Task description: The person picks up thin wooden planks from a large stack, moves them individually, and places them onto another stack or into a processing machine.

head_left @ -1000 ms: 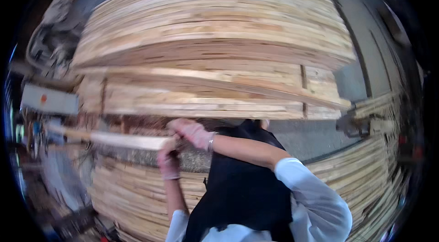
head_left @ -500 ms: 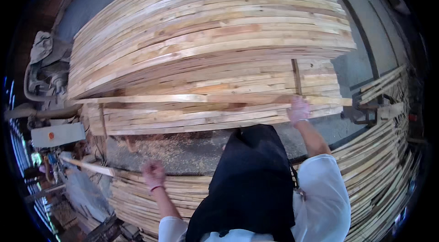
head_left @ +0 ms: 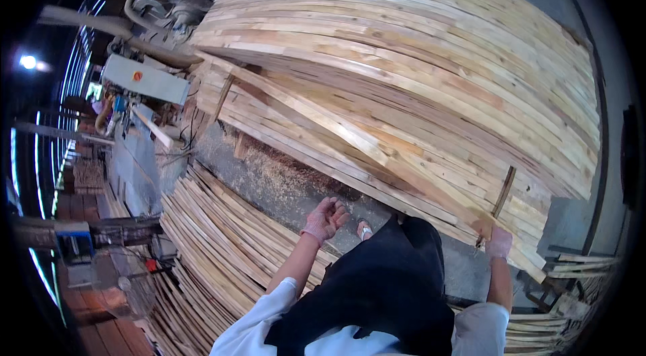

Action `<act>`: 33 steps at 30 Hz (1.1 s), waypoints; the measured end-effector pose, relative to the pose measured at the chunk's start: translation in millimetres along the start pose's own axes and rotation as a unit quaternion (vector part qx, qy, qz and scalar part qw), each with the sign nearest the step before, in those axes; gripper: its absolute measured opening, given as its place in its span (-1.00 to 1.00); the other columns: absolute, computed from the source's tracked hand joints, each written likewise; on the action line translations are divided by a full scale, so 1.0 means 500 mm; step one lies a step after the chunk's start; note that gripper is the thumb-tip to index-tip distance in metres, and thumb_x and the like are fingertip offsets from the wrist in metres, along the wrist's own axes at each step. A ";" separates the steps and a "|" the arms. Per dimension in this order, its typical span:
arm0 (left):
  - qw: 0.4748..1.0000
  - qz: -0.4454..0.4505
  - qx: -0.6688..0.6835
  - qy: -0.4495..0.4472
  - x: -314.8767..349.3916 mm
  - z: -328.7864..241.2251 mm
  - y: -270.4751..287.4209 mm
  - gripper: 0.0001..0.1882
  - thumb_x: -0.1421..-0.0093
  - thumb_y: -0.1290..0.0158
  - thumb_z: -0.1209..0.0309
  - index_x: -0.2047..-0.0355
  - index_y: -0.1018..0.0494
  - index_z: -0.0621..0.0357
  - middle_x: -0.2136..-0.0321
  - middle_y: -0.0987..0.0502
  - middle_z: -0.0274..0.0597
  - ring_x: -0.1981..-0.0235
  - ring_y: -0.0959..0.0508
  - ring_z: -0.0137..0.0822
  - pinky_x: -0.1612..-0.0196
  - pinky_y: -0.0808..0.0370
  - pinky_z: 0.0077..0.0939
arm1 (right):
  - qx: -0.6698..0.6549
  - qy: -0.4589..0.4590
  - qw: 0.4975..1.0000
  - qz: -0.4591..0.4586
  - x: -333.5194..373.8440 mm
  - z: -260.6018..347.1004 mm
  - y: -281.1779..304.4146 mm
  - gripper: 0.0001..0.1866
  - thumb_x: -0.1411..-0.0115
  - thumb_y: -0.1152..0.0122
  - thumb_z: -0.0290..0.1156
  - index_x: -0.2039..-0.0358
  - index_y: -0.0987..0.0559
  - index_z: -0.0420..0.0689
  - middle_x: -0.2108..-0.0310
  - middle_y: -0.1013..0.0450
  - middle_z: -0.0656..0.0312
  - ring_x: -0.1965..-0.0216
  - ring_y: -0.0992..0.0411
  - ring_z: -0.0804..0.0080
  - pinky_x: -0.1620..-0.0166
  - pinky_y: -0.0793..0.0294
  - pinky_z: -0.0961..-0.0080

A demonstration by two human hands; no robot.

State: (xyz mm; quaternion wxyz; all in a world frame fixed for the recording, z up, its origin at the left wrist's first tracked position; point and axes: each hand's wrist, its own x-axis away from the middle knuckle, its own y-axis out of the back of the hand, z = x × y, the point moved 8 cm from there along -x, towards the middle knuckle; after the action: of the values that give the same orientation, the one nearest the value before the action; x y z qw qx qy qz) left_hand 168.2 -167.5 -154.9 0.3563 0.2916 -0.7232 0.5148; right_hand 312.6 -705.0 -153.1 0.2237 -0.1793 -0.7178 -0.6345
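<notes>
A long wooden strip (head_left: 367,146) is laid slantwise across the middle of the frame, from upper left to lower right, over a low stack of boards (head_left: 437,161). Near its lower right end it is grasped by the right hand (head_left: 498,243), whose fingers (head_left: 482,227) are closed on its edge. The left hand (head_left: 325,220) is held out near the centre of the frame, its fingers (head_left: 330,205) released and loosely curled, well apart from the strip. A dark crosspiece (head_left: 503,192) is seen on the low stack, just beside the right hand. Behind, the upper part of the frame is filled by a higher stack of boards (head_left: 404,40). Sawdust (head_left: 272,169) is scattered on the floor left of centre, beside which a pile of thin strips (head_left: 235,228) is spread at lower left. At upper left, a pale box (head_left: 151,82) is fitted with a round orange-red knob (head_left: 137,76).
</notes>
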 end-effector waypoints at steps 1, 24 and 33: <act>1.000 0.010 0.016 0.008 -0.016 0.002 0.021 -0.76 -0.18 -0.07 0.20 0.33 -0.43 0.11 0.41 -0.49 -0.19 0.49 -0.42 -0.22 0.27 -0.49 -0.28 | 0.005 0.005 1.000 -0.014 0.032 0.001 -0.007 -0.78 -0.04 -0.17 -0.23 0.38 -0.56 -0.08 0.42 -0.52 0.06 0.31 -0.51 0.12 0.22 -0.48 0.25; 0.988 0.027 0.154 -0.002 0.092 0.000 0.041 -0.25 0.00 0.39 -0.40 0.55 -0.38 0.06 0.66 -0.33 -0.25 0.61 -0.31 -0.19 0.41 -0.34 -0.18 | 0.081 -0.037 0.983 0.163 0.482 0.156 -0.178 -0.49 0.29 -0.48 0.08 0.31 -0.63 0.12 0.33 -0.57 0.27 0.24 -0.54 0.28 0.15 -0.50 0.38; 0.964 0.064 0.199 -0.164 0.105 -0.006 0.148 -0.37 -0.17 0.33 -0.22 0.32 -0.42 0.10 0.38 -0.50 -0.13 0.34 -0.47 0.00 0.17 -0.40 -0.03 | -0.056 0.088 0.994 0.037 0.366 0.130 -0.151 -0.32 0.28 -0.47 0.09 0.15 -0.54 0.02 0.23 -0.54 0.14 0.19 -0.52 0.17 0.10 -0.46 0.31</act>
State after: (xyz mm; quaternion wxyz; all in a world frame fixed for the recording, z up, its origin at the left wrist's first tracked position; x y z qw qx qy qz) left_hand 80.1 -145.1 -151.3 0.1344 0.3902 -0.6719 0.6151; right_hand 112.8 -655.3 -121.5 0.2993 -0.1615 -0.6515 -0.6782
